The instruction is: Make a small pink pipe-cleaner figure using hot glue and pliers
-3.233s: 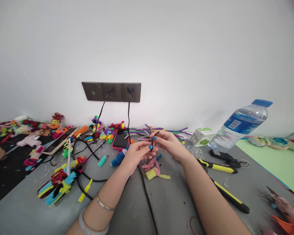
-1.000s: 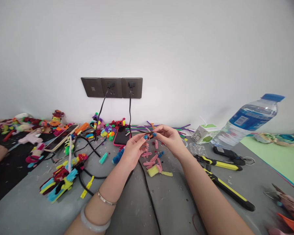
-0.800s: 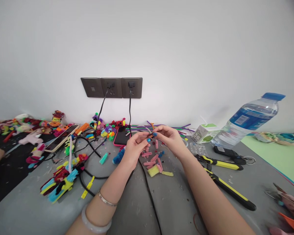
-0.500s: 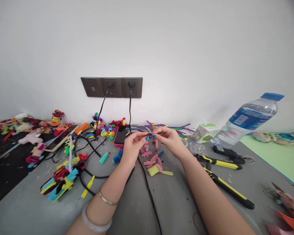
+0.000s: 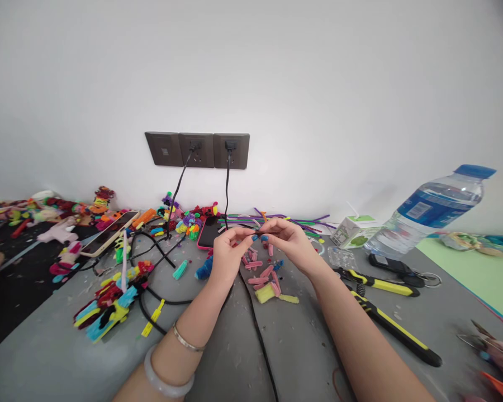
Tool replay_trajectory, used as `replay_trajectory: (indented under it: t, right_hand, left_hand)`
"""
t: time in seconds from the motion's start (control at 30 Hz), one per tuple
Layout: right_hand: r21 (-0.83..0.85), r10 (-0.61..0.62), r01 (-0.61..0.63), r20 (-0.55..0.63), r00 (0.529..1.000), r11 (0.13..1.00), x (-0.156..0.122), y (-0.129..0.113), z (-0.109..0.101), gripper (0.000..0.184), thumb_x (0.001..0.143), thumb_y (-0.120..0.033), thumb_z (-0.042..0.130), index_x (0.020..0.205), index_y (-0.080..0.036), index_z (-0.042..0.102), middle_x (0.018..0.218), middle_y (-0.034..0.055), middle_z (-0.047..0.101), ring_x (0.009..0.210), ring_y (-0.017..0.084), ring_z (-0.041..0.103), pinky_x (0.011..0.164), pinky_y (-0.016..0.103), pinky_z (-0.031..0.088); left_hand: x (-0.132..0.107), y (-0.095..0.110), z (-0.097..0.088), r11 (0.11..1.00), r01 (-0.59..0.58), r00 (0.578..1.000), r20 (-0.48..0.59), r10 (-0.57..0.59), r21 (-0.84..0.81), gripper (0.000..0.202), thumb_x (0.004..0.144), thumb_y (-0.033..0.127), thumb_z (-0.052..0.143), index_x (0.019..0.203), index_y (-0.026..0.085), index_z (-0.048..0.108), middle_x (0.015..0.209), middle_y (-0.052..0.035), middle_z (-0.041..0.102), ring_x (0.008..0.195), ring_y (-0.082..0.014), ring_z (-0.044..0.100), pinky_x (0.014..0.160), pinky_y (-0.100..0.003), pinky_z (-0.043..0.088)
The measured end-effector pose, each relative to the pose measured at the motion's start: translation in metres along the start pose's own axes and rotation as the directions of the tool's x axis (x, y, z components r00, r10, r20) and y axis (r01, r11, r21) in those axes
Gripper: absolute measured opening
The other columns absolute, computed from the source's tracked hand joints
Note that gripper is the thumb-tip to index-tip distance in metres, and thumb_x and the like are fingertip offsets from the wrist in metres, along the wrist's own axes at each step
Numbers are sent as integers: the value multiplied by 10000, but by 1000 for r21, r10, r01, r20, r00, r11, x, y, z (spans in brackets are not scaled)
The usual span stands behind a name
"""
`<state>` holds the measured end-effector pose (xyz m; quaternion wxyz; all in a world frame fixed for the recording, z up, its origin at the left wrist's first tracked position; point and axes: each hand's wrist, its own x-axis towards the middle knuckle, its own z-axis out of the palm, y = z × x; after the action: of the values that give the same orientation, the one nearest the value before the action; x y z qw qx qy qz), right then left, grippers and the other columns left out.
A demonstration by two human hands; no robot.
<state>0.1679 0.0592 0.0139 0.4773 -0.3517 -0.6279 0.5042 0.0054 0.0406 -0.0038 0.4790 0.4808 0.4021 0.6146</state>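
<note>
Left hand (image 5: 231,248): pinching a dark strip (image 5: 268,233)
Right hand (image 5: 292,243): pinching it too
Dark strip: could slip if either pinch slackens

No legible lettering; barcode (image 5: 419,210) on blue bottle label (image 5: 438,209)

Lighting is bright, soft and even. The wall (image 5: 318,100) is palest around the middle and grades to grey toward the upper corners, darkest at top right. A faint, soft-edged shadow lies on it left of the bottle (image 5: 431,206), which carries small highlights. The table (image 5: 297,346) shows a dull sheen at lower left. Wide-angle stretch affects the edges; the bottle slants outward. The orange handle (image 5: 501,385) at lower right is blurred. The dark strand (image 5: 270,232) between the fingertips (image 5: 255,238) is poorly resolved.
</note>
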Motion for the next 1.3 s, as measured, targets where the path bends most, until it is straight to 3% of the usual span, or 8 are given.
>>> replay_trajectory:
  t: [0.27,0.67,0.87,1.07,1.3]
  right_hand:
    - [-28,17,-17,34,999,999,0,1,0,289,768,-452,743,819,-184,646,725,5,586,572,113,499,479,241,421]
    - [-29,29,-27,73,997,999,-3,-4,-8,340,791,-514,712,785,-183,631,718,8,583,594,129,539,535,259,432]
    - [21,33,-36,140,990,999,-6,-4,-12,304,802,-477,718,785,-185,634,725,3,576,628,133,554,578,262,425]
    - [67,60,-68,113,992,995,-4,0,-10,304,795,-474,727,770,-185,637,700,1,582,599,128,532,573,268,427]
    - [147,85,-101,109,990,984,-3,-4,-4,337,763,-485,755,708,-185,611,644,-15,555,563,114,490,550,257,398]
  left_hand:
    - [-2,6,3,1000,-7,1000,14,6,25,92,694,239,769,732,163,734,774,-56,721,740,-171,640,656,-255,471]
    - [-4,9,2,987,-90,993,92,79,130,66,740,225,714,775,177,742,803,-45,697,701,-153,605,580,-227,443]
    - [0,6,-2,1000,11,982,188,-11,0,131,709,295,774,750,171,766,718,-33,673,642,-122,546,568,-219,421]
    - [-2,5,5,978,140,986,112,-124,-152,222,620,325,845,748,165,760,759,-45,707,679,-129,589,613,-230,458]
    - [-2,6,3,981,93,985,162,-66,-170,202,652,249,823,826,171,757,882,-63,734,831,-168,648,712,-251,504]
